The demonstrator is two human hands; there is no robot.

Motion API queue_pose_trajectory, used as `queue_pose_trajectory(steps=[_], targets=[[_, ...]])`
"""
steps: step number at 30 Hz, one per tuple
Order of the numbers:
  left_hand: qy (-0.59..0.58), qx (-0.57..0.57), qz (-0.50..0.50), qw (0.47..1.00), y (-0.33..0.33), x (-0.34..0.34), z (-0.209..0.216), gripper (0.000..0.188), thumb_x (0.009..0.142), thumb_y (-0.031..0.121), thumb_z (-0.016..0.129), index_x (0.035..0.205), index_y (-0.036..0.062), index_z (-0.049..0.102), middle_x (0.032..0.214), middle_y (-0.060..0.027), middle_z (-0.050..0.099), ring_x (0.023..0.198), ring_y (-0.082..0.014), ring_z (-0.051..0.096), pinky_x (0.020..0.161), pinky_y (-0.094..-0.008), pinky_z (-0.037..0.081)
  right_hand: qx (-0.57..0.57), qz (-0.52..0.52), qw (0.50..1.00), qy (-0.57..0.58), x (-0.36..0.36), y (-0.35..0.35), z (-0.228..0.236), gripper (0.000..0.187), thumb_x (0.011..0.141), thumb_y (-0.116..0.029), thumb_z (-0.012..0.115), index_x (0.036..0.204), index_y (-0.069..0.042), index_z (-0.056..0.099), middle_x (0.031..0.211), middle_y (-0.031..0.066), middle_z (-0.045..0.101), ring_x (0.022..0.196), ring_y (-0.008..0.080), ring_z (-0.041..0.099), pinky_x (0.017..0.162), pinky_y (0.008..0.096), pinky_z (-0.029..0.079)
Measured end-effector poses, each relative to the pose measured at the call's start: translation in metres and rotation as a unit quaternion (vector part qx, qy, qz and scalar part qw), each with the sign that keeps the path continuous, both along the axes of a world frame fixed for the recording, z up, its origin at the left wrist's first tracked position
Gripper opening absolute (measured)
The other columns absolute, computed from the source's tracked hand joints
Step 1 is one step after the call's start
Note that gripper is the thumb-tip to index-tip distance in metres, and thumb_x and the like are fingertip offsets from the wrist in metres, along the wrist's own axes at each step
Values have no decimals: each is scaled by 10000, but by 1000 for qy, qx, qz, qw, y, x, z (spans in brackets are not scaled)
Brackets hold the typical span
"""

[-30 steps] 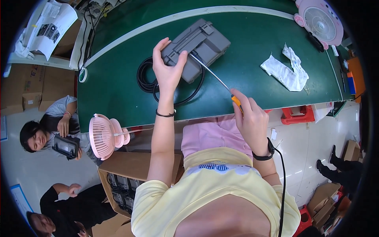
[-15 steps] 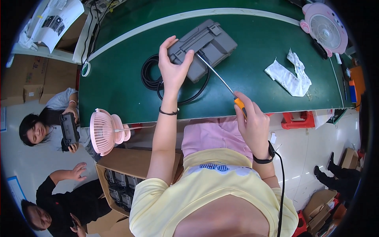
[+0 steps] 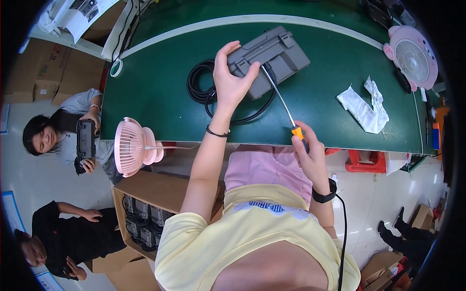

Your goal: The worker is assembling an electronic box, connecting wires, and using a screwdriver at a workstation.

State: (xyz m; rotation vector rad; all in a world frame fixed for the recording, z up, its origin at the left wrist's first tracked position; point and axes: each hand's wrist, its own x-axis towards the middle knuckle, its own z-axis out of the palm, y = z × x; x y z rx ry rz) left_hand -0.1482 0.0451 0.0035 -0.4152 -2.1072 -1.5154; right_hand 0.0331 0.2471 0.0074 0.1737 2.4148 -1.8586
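A dark grey plastic case (image 3: 291, 54) with latches lies tilted on the green table (image 3: 155, 97). My left hand (image 3: 233, 77) grips its left end, thumb on the side facing me and fingers round the far edge. In my right hand (image 3: 310, 157) is a screwdriver (image 3: 279, 94) with a long metal shaft and an orange and black handle. The tip meets the case's near side, close to my left thumb; exactly what it touches is too small to tell. A coiled black cable (image 3: 198, 86) lies left of the case, and one loop runs under my left wrist to it.
Crumpled white wrapping (image 3: 364, 106) lies to the right, a pink fan (image 3: 415, 58) beyond it. Another pink fan (image 3: 133, 147) is at the left table edge. Below it stands a carton (image 3: 165, 189) of dark cases. One person at left holds a dark case (image 3: 86, 139); another stands nearer.
The whole view has shifted, so the table things sit further right. The screwdriver stands steeper, its handle nearer the table edge. At left, the person in black has lowered a raised hand.
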Motion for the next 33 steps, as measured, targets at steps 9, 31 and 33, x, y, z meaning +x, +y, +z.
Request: queue_pose_trajectory(steps=[9,31,33], targets=[[106,-55,-45,992,-3,32,11,524,649,168,823,1121,58,624,1126,-126,624,1039,-320,610,909,-385,503,-92,-166,979,73,0,52,11,318,977,-110,607,1289,-57,574,793,-37,536,583,8,439,497,153,342],[254,-162,-190,934,8,107,-26,242,784,174,764,1022,200,731,1302,-8,637,1244,-253,569,1133,-595,332,-228,-210,941,133,-75,96,-46,418,1023,-160,579,1406,-22,482,1346,64,554,1234,155,533,1046,296,411],[275,-177,-195,925,9,108,-27,227,801,179,743,1028,193,735,1306,-12,640,1236,-256,578,1127,-596,341,-241,-206,938,142,-72,95,-48,424,1019,-154,581,1409,-23,480,1352,66,550,1241,160,529,1055,299,402]])
